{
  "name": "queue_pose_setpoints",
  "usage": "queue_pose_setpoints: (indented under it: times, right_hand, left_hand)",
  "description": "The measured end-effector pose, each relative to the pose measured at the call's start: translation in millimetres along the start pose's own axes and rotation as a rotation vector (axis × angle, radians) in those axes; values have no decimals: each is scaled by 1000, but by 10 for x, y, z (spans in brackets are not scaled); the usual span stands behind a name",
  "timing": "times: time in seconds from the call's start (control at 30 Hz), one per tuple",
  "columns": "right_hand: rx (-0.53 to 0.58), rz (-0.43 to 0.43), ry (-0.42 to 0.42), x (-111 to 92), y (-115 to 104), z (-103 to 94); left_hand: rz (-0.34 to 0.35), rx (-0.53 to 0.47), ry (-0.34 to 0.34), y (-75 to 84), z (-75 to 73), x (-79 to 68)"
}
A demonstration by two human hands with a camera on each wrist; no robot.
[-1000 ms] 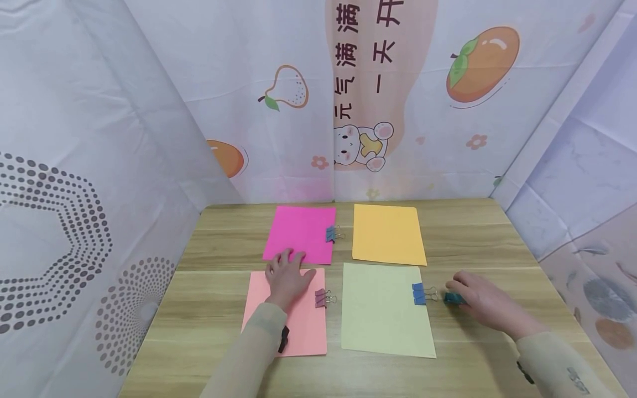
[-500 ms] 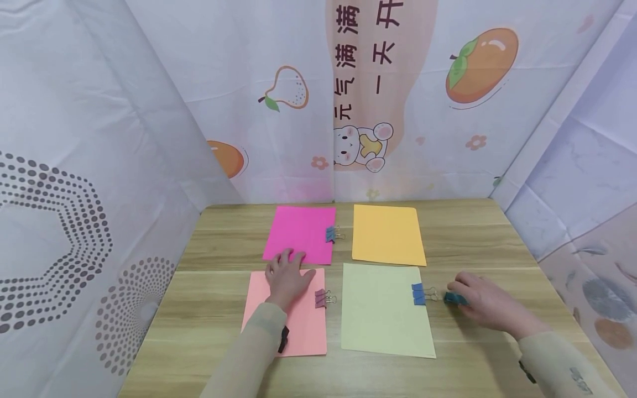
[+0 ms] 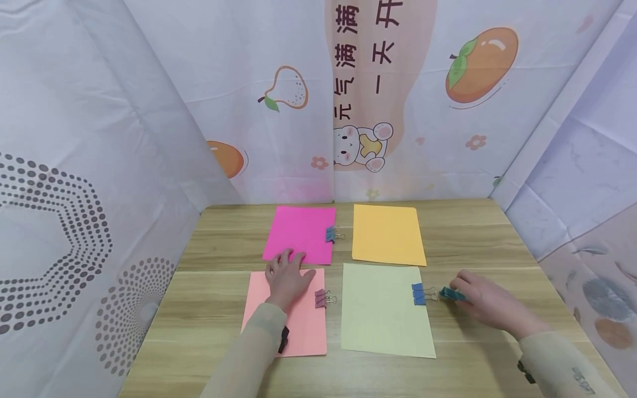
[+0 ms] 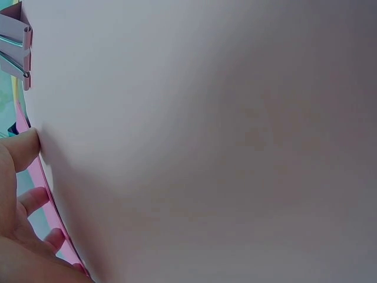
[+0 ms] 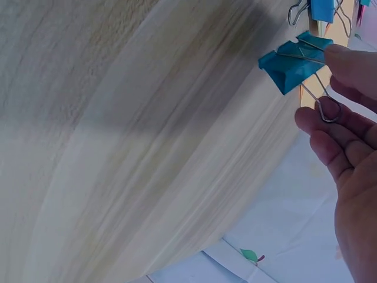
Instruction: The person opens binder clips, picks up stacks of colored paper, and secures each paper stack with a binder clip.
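Note:
My left hand [image 3: 287,281] lies with fingers spread over the salmon-pink paper [image 3: 301,331], its fingertips reaching the lower edge of the magenta paper [image 3: 301,232]. A mauve binder clip [image 3: 320,298] grips the salmon paper's right edge, right of the thumb. To the right, my right hand [image 3: 483,301] pinches a teal binder clip [image 5: 294,62] by its wire handles, thumb on one and fingers on the other. That clip is just right of a blue binder clip [image 3: 418,294], which is fastened to the right edge of the pale green paper [image 3: 383,315].
A yellow-orange paper [image 3: 388,235] lies at the back, with no clip visible on it. Another blue binder clip [image 3: 330,234] sits on the magenta paper's right edge. The wooden table [image 3: 463,226] is bounded by printed curtains [image 3: 278,155] behind and at both sides.
The teal binder clip in my right hand has turned and shifted slightly left, nearer the blue clip's handles. My left hand has stayed in place.

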State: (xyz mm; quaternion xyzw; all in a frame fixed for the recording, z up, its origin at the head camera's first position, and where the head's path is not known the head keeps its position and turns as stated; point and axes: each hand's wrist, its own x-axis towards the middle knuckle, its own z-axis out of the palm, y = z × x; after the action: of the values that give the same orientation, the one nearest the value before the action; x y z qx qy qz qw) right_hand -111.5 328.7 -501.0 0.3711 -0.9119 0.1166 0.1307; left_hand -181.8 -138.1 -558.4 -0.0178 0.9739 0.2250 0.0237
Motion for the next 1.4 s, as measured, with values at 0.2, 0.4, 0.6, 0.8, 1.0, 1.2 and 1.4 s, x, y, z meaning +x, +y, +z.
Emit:
queue_pose_setpoints:
  times: [0.2,0.4,0.6,0.8,1.0,1.2,1.4]
  right_hand:
    - [22,128,-48,-4,-35,-29]
    - [40,146,28,20,-42,-19]
    - [37,147,127,77,-50,-20]
    - [41,117,214,128,-62,-17]
    - [55,101,263,185,-90,-31]
    - [118,220,249,227,-153,-34]
    - [177,290,247,245,-163,-5]
  left_hand:
    - [-4,-4,-5,26,-16,-15]
    - [-14,1,-20,33,-23,-22]
    - [-14,3,-20,17,-1,-11]
    - [-21,9,-24,10,9,0]
    - [-14,30,-29,28,-29,2]
    - [2,38,-22,55,-53,15]
    - [58,46,43,165,-78,26]
